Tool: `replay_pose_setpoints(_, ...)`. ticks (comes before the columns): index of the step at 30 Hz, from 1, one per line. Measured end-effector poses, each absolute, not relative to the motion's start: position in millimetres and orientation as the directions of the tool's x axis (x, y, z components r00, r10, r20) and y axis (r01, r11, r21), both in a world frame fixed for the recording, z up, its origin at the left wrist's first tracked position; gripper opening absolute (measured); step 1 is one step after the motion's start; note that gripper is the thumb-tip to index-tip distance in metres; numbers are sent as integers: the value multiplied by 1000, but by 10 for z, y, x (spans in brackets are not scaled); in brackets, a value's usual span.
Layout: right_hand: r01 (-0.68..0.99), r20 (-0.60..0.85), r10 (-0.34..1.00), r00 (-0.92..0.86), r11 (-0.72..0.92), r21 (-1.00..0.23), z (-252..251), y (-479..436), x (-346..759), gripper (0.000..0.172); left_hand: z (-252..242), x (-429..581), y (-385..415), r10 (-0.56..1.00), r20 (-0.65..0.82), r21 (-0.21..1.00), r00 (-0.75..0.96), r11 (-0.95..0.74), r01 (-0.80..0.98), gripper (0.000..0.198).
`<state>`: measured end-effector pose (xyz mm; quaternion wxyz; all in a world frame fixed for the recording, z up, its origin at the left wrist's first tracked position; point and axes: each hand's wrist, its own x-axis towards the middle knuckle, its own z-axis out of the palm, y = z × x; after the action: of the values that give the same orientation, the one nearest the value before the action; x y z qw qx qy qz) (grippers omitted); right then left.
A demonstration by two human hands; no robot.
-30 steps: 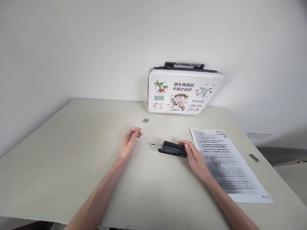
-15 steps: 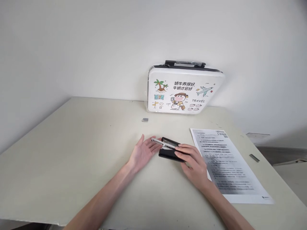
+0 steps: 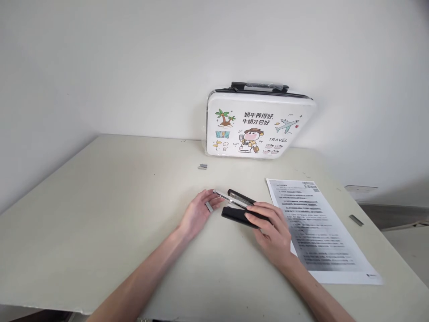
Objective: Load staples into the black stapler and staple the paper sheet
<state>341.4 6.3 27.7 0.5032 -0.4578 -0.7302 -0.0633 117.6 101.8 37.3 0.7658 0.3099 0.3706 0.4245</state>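
Note:
My right hand (image 3: 274, 228) is closed around the rear of a black stapler (image 3: 239, 215). The stapler is opened up, its silver metal magazine (image 3: 229, 199) tilted out between the black top cover and the base, pointing left. A short grey strip of staples (image 3: 209, 206) rests in my left hand (image 3: 197, 212), against the curled fingers, with the palm turned up. The left fingertips lie close behind the magazine's front end; whether they touch it I cannot tell. Part of the stapler's rear is hidden by my right fingers.
Two or so staple strips (image 3: 203, 166) lie together on the pale table (image 3: 100, 214), and another strip (image 3: 355, 220) lies near the right edge. A printed sheet (image 3: 321, 228) is beside my right forearm. Against the wall stands a white cartoon-printed case (image 3: 259, 125) with a black handle.
A staple strip now shows in my left hand, where the palm looked bare before. The left fingers have curled inward. My right hand keeps hold of the stapler, almost in place.

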Motion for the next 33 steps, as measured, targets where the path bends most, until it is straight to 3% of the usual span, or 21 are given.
replay_pose_setpoints(3, 741, 799, 601, 26, 524, -419, 255, 78, 3441, 50, 390, 1165, 952, 942, -205, 931, 267, 272, -244, 33)
replay_pose_setpoints(5, 739, 806, 590, 48, 522, -426, 256, 95, 3448, 49, 407, 1177, 882, 948, -115, 988, 298, 140, -63, 41)
replay_pose_setpoints(7, 731, 808, 587, 54, 528, -432, 255, 110, 3449, 48, 419, 1211, 810, 925, -3, 998, 379, -23, 65, 40)
replay_pose_setpoints(10, 720, 800, 597, 56, 531, -447, 241, 118, 3446, 48, 408, 1264, 746, 902, 98, 981, 421, -158, 110, 33)
replay_pose_setpoints(15, 709, 782, 621, 54, 528, -468, 222, 120, 3438, 48, 353, 1243, 783, 968, 50, 994, 246, -71, 78, 50)
replay_pose_setpoints(22, 712, 777, 628, 40, 527, -463, 203, 174, 3376, 39, 343, 1237, 754, 891, 90, 995, 445, -99, -3, 49)
replay_pose_setpoints(26, 692, 656, 739, 156, 392, -607, 251, 299, 3282, 22, 367, 1222, 781, 944, -31, 985, 329, 85, -151, 46)
replay_pose_setpoints(29, 601, 431, 872, 233, 219, -769, 327, 553, 3174, 29, 388, 1194, 830, 955, -186, 881, 232, 267, -391, 27)
replay_pose_setpoints(33, 456, 311, 931, 193, 196, -868, 334, 1064, 2968, 40, 427, 1153, 891, 868, -302, 571, 393, 495, -655, 21)
